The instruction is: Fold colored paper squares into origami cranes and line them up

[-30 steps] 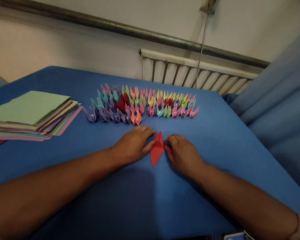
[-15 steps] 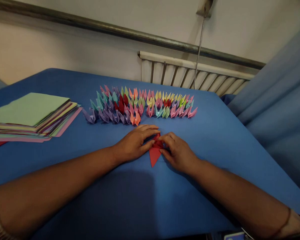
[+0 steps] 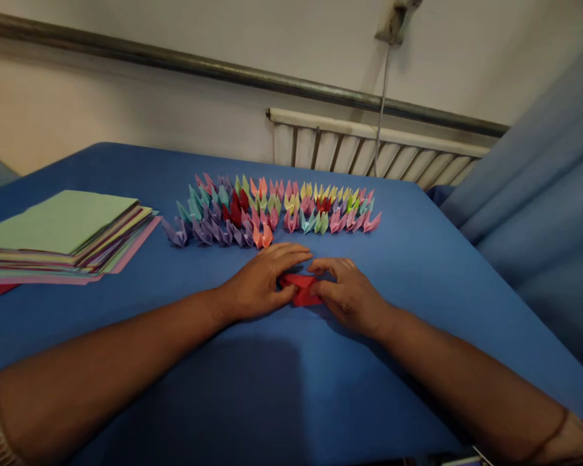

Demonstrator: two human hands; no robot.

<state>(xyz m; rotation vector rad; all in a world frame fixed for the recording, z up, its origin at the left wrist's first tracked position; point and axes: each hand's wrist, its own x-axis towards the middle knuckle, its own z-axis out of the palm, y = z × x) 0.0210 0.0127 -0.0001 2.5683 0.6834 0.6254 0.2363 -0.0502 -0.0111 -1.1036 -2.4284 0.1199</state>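
A small piece of folded red paper (image 3: pixel 305 294) lies on the blue table between my two hands. My left hand (image 3: pixel 262 278) rests at its left side, the thumb on the paper's edge and the fingers reaching over behind it. From the right, my right hand (image 3: pixel 352 291) has its thumb on the paper's right end, with the index finger bent just above and behind. Both hands are partly closed around the paper, and parts of it are hidden under the fingers.
Rows of folded paper cranes (image 3: pixel 223 213) in many colours stand behind my hands. A stack of coloured paper sheets (image 3: pixel 63 226) lies at left on the blue table (image 3: pixel 214 401). Beyond are a radiator (image 3: pixel 340 139), a metal rail (image 3: pixel 199 71) and a blue curtain (image 3: pixel 539 175).
The red paper's pointed lower end, which stretched toward me, is now turned up, so the piece looks shorter and wider. My right hand's fingers have spread a little.
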